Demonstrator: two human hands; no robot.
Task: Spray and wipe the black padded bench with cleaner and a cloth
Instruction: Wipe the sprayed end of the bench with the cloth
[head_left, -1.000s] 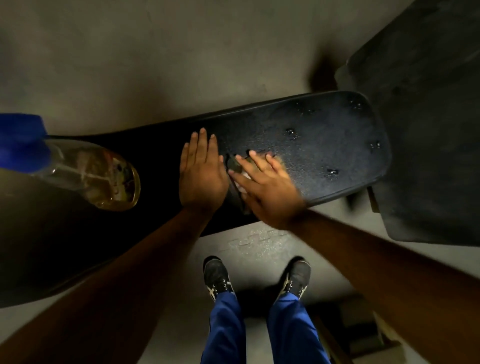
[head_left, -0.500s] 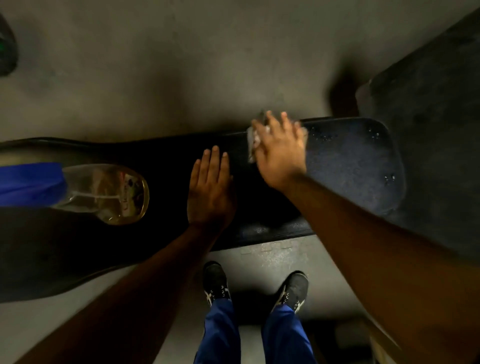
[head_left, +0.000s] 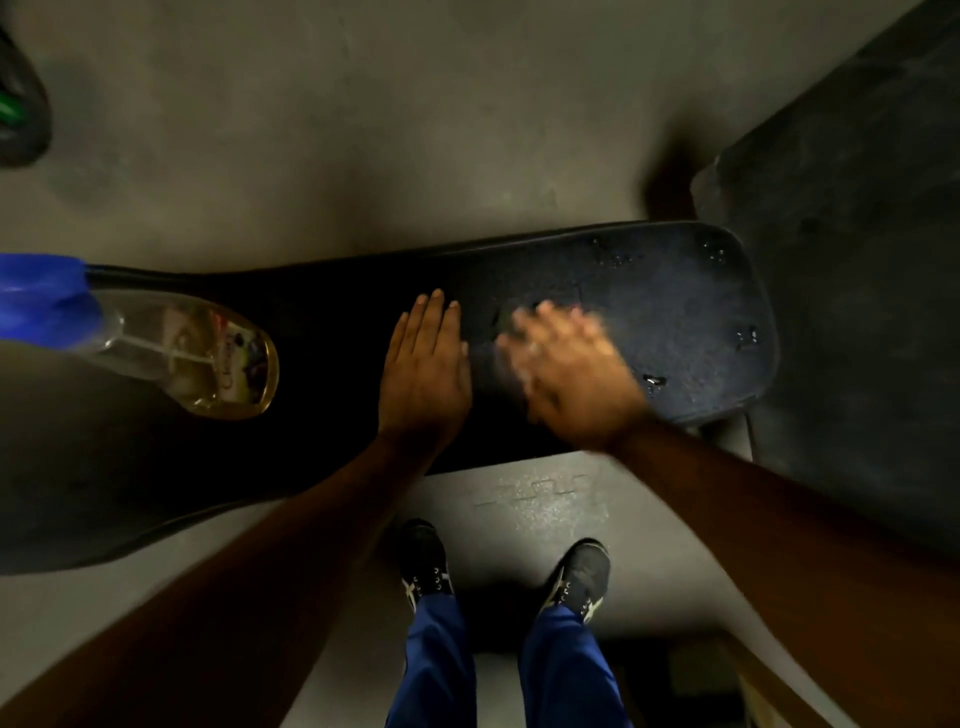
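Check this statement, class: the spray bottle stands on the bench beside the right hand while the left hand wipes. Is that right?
Not quite. The head view shows the right hand, blurred with motion, doing the wiping, while the left hand rests flat on the bench. The spray bottle stands nearer the left hand.

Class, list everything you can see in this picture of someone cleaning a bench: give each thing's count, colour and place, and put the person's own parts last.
padded bench: one, black, across the middle, wet droplets on its right end
spray bottle: one, clear with yellowish liquid and blue top, lying on the bench's left part
cloth: one, blurred, colour unclear, mostly hidden under the right hand
floor: grey, around the bench
mat: one, dark, at right
left hand: one, flat on the bench, fingers straight
right hand: one, blurred, pressing the cloth
shoes: two, dark with pale stripes, below the bench
trousers: blue, bottom centre
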